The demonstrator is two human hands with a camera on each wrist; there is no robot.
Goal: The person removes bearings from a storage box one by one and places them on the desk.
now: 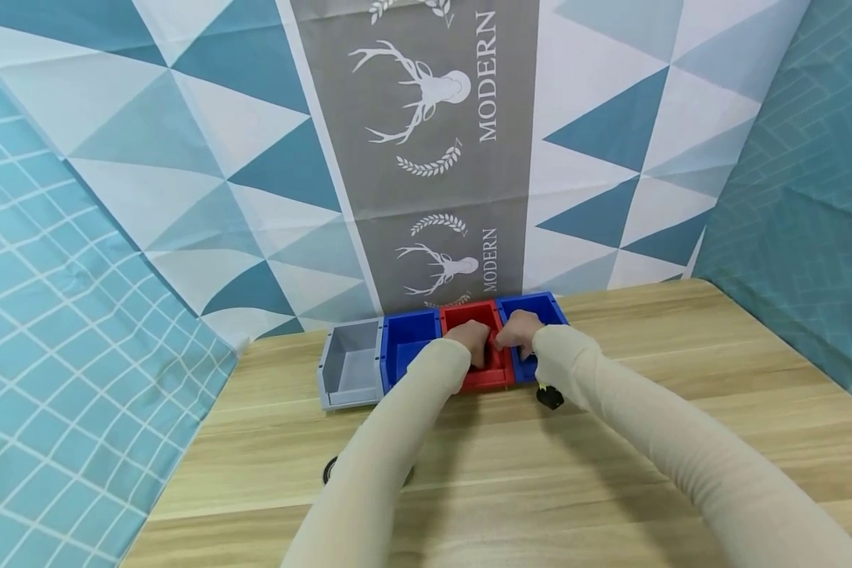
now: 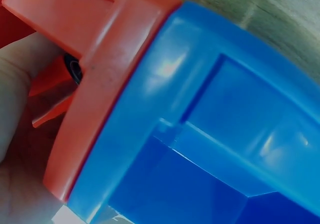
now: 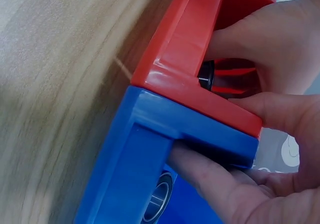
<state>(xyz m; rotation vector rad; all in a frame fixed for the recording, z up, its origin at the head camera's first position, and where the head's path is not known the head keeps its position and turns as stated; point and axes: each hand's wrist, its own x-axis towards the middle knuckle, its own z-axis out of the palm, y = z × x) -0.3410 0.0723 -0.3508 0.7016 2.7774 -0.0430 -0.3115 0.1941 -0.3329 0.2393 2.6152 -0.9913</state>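
Note:
Four joined bins stand in a row in the head view: a grey bin, a blue bin, a red bin and a right-hand blue bin. My left hand reaches down inside the red one. A black-rimmed ring lies right at its fingertips; I cannot tell whether they pinch it. With my right hand I grip the wall between the red and right-hand blue bins, thumb on the red side, fingers inside the blue. Beneath those fingers a metal bearing rests in the blue bin.
A small black object with a yellow bit lies on the wooden table, just before the right-hand blue bin. A black ring is partly hidden by my left sleeve. Patterned cloth hangs behind the bins.

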